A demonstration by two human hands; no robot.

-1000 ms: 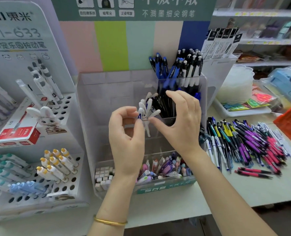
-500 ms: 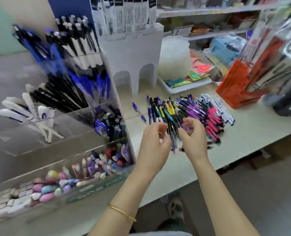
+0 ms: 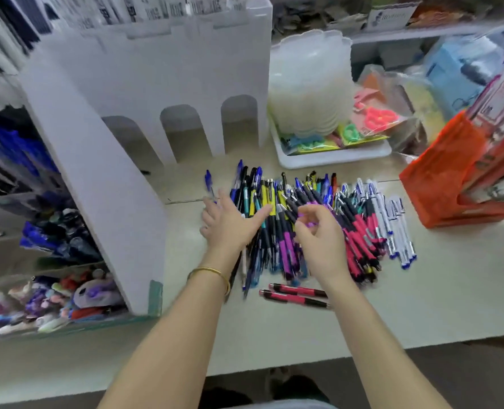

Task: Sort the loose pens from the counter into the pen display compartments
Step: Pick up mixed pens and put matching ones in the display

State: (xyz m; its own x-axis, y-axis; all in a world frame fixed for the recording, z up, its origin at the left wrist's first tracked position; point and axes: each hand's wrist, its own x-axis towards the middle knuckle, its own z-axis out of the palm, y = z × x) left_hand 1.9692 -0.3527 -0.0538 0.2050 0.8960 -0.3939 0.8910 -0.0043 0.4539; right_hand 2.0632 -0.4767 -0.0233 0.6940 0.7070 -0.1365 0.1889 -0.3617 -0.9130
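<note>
L hand [image 3: 230, 224] open, fingers spread, at left edge of pen pile [image 3: 280, 231] | R hand [image 3: 323, 243] fingers curled over purple pens, grip blurred, can't tell | pile mid-frame on counter [image 3: 421, 305] | pen display [image 3: 18, 231] far left | 2 pink pens [image 3: 295, 295] just below pile

The pens [image 3: 287, 249] are blue, yellow, purple, pink with black, and white. The tabletop [image 3: 421, 305] is pale beige, the basket [image 3: 439, 184] orange, the bracelet [image 3: 212, 272] gold.

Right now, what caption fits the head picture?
Left hand and right hand reach into the pen pile on the counter.
</note>
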